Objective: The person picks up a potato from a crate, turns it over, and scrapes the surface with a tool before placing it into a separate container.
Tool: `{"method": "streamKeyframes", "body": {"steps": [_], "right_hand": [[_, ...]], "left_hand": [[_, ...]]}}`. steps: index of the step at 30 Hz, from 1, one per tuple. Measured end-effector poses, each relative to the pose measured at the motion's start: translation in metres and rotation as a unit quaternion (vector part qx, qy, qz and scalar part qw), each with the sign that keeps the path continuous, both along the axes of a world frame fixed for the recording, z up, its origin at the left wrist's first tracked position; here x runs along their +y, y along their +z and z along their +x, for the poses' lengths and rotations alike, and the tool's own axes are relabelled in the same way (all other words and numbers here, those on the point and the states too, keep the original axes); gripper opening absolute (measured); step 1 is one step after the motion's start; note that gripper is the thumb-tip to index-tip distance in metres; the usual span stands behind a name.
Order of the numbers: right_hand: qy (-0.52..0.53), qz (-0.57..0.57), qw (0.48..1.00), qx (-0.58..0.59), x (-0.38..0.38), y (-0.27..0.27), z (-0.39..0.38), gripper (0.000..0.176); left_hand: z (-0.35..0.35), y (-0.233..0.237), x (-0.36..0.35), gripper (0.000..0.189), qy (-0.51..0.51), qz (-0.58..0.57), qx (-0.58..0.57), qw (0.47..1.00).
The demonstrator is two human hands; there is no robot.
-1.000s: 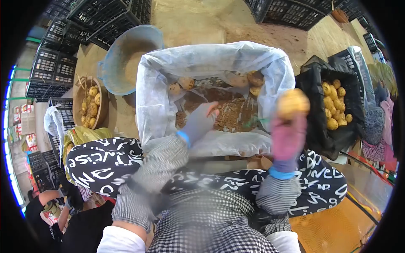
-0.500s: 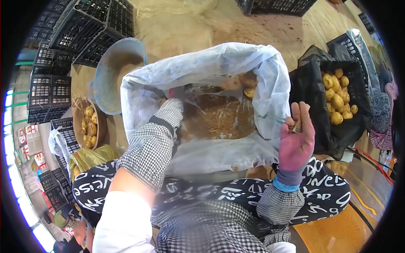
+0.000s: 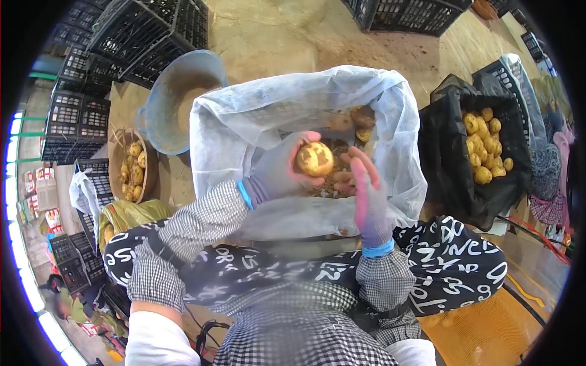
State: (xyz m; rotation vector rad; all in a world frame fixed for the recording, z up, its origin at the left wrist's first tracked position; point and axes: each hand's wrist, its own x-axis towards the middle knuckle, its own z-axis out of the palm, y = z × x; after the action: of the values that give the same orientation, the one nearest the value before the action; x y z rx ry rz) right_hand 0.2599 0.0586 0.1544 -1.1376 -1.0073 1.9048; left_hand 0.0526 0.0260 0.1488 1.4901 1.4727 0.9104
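A potato [image 3: 315,158] with brown patches on its skin is gripped in my left hand [image 3: 274,169], which wears a grey and pink glove. It is held above the crate lined with white cloth [image 3: 213,140] in front of me. My right hand [image 3: 369,198], gloved alike, hovers just right of the potato, apart from it. Its fingers are stretched out and apart, and I see nothing held in them. Deeper in the lined crate, a few potatoes [image 3: 363,116] lie in the far right corner; soil at the bottom is partly hidden by my hands.
On the right stands a black-lined crate [image 3: 439,146] of potatoes. To the left are a blue tub [image 3: 162,122] and a round basket [image 3: 151,177] holding potatoes. Stacked black crates [image 3: 146,36] rise at the far left; another crate [image 3: 415,15] stands at the back.
My left hand has come up from inside the crate with a potato in it. My right hand has moved left from the crate's right rim towards the potato.
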Motion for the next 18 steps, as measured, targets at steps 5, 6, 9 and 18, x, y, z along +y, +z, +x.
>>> {"method": "streamKeyframes", "body": {"steps": [5, 6, 9, 18], "right_hand": [[0.111, -0.020, 0.986, 0.119, -0.011, 0.022, -0.011, 0.062], [0.083, 0.012, 0.991, 0.106, -0.016, 0.036, -0.016, 0.064], [0.078, 0.011, 0.995, 0.058, -0.019, 0.039, -0.018, 0.068], [0.193, 0.035, 0.978, 0.074, -0.025, 0.022, -0.013, 0.063]], "left_hand": [[0.015, 0.028, -0.030, 0.089, 0.015, 0.075, -0.078, 0.994], [0.016, 0.029, -0.035, 0.089, 0.030, 0.056, -0.090, 0.994], [0.018, 0.031, -0.051, 0.086, 0.062, 0.024, -0.129, 0.989], [0.014, 0.041, -0.077, 0.063, 0.076, -0.051, -0.320, 0.943]]}}
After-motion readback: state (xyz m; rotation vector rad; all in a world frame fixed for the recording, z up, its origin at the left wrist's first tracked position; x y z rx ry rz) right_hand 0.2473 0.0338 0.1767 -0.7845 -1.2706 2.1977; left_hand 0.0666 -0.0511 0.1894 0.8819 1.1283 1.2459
